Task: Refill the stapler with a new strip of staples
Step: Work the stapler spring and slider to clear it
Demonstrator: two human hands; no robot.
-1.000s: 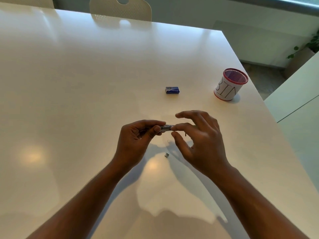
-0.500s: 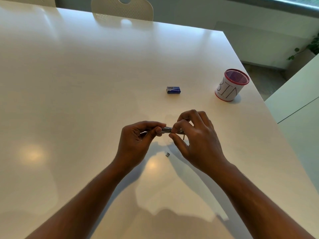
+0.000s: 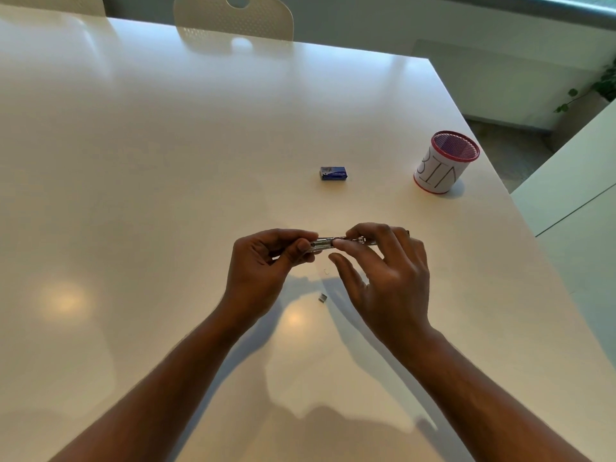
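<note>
Mid-refill, looks like. Left hand [image 3: 266,261] curled round one end of stapler [image 3: 325,245], held up over tabletop [image 3: 133,161]. Right hand [image 3: 383,261] pinching its other end, lower fingers loose. Can't tell if strip's in yet. Blue staple box [image 3: 334,173] well beyond hands, closed. Small staple chunk [image 3: 322,297] lying on tabletop below. Left to do, probably: seat strip, close stapler.
</note>
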